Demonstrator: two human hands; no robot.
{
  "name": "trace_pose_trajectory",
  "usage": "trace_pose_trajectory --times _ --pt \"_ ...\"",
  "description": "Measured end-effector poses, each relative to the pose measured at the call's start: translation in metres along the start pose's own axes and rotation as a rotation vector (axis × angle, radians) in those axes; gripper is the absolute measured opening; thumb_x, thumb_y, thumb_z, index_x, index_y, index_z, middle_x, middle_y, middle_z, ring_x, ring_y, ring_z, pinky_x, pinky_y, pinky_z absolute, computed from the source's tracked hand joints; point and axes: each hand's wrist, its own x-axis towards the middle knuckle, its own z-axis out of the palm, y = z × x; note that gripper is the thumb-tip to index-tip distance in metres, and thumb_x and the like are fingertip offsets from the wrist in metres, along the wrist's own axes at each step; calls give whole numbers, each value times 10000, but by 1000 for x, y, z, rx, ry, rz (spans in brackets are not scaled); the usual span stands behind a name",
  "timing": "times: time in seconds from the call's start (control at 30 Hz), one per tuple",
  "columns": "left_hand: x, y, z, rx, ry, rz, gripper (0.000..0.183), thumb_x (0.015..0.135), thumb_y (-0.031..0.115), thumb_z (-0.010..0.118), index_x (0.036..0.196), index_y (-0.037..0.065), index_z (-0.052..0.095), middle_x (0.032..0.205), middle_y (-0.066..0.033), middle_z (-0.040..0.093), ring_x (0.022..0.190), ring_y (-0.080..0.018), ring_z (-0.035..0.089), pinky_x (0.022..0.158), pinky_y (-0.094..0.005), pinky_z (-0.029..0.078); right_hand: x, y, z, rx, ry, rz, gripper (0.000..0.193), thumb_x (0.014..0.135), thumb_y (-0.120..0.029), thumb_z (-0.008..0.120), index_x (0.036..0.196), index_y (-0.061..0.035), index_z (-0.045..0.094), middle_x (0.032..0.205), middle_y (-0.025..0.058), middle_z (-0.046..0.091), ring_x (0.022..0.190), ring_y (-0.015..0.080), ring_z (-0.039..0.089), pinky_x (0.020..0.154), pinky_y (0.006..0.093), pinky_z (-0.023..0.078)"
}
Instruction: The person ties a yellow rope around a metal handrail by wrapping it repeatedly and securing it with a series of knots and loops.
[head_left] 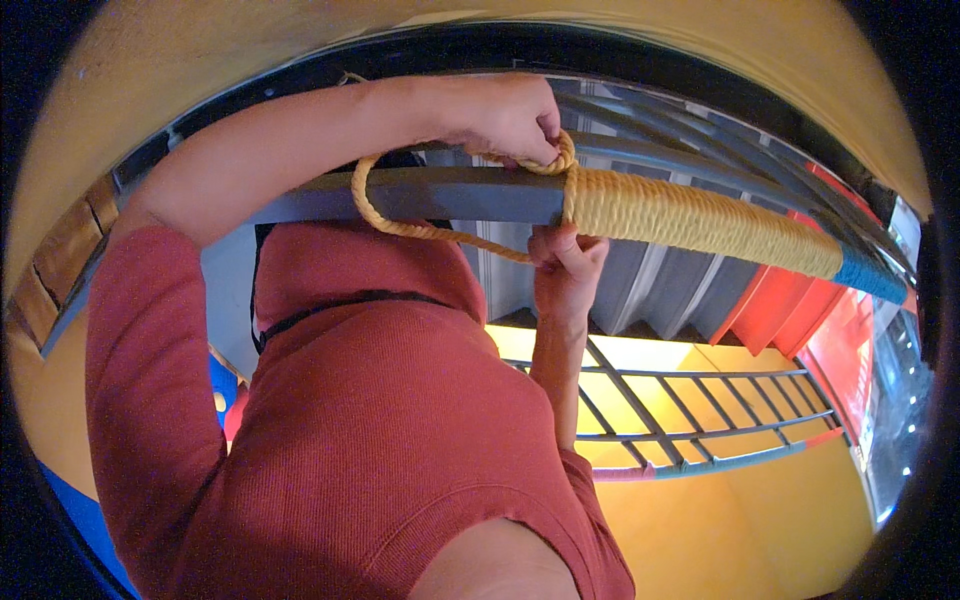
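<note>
A grey handrail (450,194) runs across in front of me. Yellow rope is wound in tight turns (700,218) around its right part, followed by a blue wrapped section (868,274). From the left end of the turns a loose rope loop (366,200) hangs out to the left, beside the bare rail. My left hand (525,118) reaches over the far side of the rail, its fingers closed on the rope by the last turn. On the near side, my right hand (568,262) pinches the rope just under the rail.
Grey steps (640,285) descend behind the rail, with red ones (775,305) farther right. Dark metal bars (690,150) run along the far side. Below is a dark railing (690,405) with a partly wrapped lower bar, against a yellow wall (700,530).
</note>
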Motion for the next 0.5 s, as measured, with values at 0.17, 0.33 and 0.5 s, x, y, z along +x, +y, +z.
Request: trace_pose_trajectory --times 0.17,0.33,0.5 --pt "13 -3 2 30 -43 82 195 747 174 609 798 -10 646 635 -66 626 561 -118 571 498 -298 446 0 1 1 21 -17 -18 304 825 -296 658 796 -70 457 560 -36 352 445 79 287 430 249 207" --pt "15 0 9 -545 -61 -331 202 809 227 579 782 37 641 645 -46 630 540 -92 565 468 -250 442 0 4 1 11 4 -37 317 815 -287 671 855 -68 445 561 -38 347 445 79 288 432 251 215" --pt "18 -10 20 -1081 -73 -397 248 895 260 478 813 77 623 634 16 585 461 -38 448 400 -183 356 0 1 6 30 18 -32 341 802 -294 685 889 -62 451 574 -39 353 452 80 296 440 248 225"
